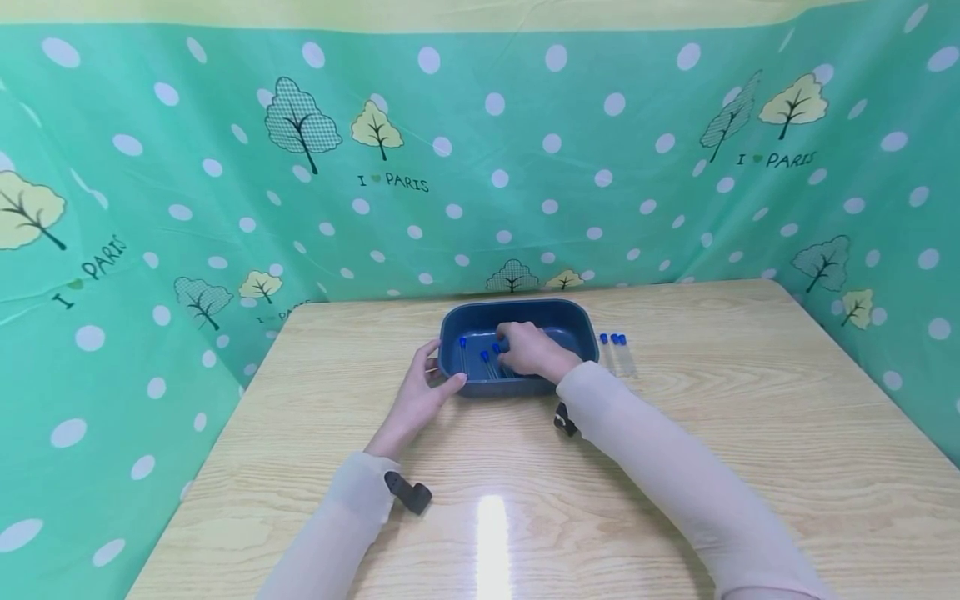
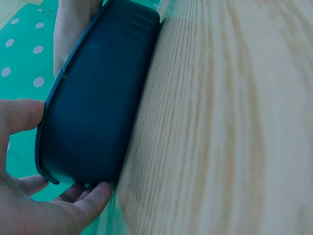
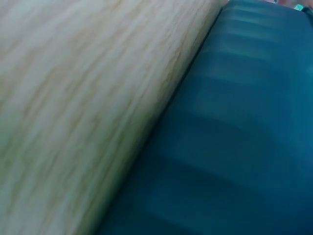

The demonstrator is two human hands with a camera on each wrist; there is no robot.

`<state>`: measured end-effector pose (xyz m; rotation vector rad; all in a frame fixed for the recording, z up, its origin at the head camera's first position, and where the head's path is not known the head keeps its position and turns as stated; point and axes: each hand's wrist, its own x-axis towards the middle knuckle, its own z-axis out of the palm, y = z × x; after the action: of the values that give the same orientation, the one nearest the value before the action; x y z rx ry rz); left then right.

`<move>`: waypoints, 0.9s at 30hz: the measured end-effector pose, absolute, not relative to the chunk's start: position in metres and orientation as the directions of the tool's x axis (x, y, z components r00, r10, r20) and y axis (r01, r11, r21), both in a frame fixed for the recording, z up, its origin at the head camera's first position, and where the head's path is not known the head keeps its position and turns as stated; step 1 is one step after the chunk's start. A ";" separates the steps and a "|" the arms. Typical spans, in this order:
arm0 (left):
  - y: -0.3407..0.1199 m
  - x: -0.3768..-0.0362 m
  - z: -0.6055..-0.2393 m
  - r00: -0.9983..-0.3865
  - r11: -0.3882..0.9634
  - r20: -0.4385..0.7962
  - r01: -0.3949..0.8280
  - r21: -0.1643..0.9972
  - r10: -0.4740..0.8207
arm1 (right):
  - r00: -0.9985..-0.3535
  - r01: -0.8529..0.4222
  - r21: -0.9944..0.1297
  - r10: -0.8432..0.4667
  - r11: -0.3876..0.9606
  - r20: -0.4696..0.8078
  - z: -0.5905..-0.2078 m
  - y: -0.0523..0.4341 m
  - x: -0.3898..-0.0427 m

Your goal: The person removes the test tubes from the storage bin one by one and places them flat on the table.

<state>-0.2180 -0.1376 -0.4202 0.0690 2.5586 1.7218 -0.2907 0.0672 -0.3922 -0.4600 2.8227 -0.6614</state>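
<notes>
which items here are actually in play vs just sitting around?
In play:
- dark blue tray, left hand holding its near left corner
- blue-capped tubes in the tray, right hand reaching among them
- blue-capped tubes on the table, right of the tray

Sitting around:
- wooden table
- green dotted backdrop cloth

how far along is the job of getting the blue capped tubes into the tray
Partly done. About three blue-capped tubes already lie in the dark blue tray. The right hand is inside the tray among them, whether its grip holds one is unclear; the left hand steadies the tray's corner. Three tubes on the table, right of the tray, remain.
</notes>
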 end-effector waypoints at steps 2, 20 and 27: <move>-0.137 -0.218 -0.420 -0.997 0.377 -0.023 0.004 0.926 0.067 | -0.930 -0.246 -0.458 -0.341 0.854 -0.136 -0.392 0.066 -0.291; -0.136 -0.217 -0.419 -0.998 0.389 -0.028 -0.003 0.921 0.059 | -0.927 -0.243 -0.433 -0.340 0.868 -0.160 -0.398 0.060 -0.296; -0.137 -0.217 -0.420 -0.998 0.391 -0.022 0.003 0.920 0.059 | -0.920 -0.253 -0.434 -0.354 0.865 -0.169 -0.397 0.060 -0.295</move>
<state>-0.2172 -0.1369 -0.4202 0.0580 2.5769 1.7054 -0.2951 0.0598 -0.3972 -0.4628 2.7945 -0.6020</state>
